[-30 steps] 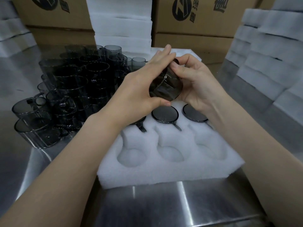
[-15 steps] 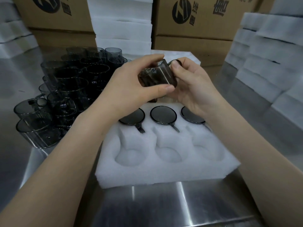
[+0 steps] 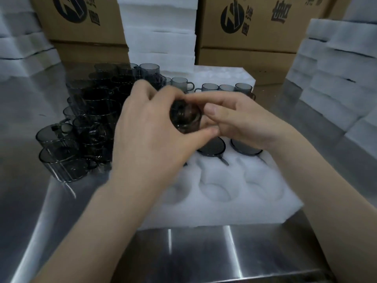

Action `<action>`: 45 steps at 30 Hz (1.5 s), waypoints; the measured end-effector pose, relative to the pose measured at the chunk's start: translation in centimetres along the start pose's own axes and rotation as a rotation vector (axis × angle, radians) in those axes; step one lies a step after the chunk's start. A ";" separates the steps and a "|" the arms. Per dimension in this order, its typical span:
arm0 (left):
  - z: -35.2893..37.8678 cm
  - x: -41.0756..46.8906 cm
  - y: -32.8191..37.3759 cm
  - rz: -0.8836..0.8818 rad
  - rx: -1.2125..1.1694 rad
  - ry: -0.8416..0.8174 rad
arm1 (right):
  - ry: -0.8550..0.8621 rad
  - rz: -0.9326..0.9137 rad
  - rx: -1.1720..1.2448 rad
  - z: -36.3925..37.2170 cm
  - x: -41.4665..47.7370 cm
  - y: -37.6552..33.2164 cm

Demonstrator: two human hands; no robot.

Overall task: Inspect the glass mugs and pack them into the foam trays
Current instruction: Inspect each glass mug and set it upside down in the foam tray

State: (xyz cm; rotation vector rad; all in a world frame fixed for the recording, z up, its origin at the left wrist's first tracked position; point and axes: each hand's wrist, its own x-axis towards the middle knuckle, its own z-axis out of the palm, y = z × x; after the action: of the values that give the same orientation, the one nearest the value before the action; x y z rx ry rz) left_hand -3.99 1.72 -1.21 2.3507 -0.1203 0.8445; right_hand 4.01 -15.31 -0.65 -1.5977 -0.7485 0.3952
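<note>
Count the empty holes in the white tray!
3 empty holes in the tray, near row: left, middle, right. The left hand and right hand may hide others.

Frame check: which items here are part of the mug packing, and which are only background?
In the job: held mug, gripped by left hand and right hand; foam tray under them; packed mugs in its far row; mug pile at left.
Just lying about: cardboard boxes; foam stacks, untouched; steel table.
</note>
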 end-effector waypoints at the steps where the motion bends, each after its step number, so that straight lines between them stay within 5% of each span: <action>1: 0.2 -0.8 0.1 -0.002 0.009 0.017 | -0.060 0.017 -0.036 -0.1 -0.3 -0.3; 7: -0.1 -2.8 -1.0 -0.015 -0.190 -0.154 | -0.303 0.067 -0.346 0.5 -0.6 -1.9; 16: -3.2 -1.4 -6.9 0.036 -0.900 -0.543 | -0.265 0.071 -0.413 3.5 -0.6 -2.9; 18: -3.6 -1.1 -7.6 -0.029 -0.976 -0.518 | -0.269 0.085 -0.363 3.7 -1.0 -3.0; 23: -2.6 0.6 -6.7 -0.239 -0.774 -0.336 | -0.254 0.143 -0.460 4.3 -1.5 -3.4; 35: 0.8 4.8 -5.8 -0.037 -0.447 -0.640 | -0.213 0.148 -0.706 5.6 -1.9 -5.3; 45: 1.2 4.3 -6.1 -0.014 -0.407 -0.564 | -0.292 0.089 -0.797 6.8 -1.7 -5.0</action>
State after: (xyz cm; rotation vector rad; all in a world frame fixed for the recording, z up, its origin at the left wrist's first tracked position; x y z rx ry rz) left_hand 1.79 6.36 -2.62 2.1251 -0.4615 0.1075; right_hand -2.77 -11.24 2.69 -2.3548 -1.1488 0.4258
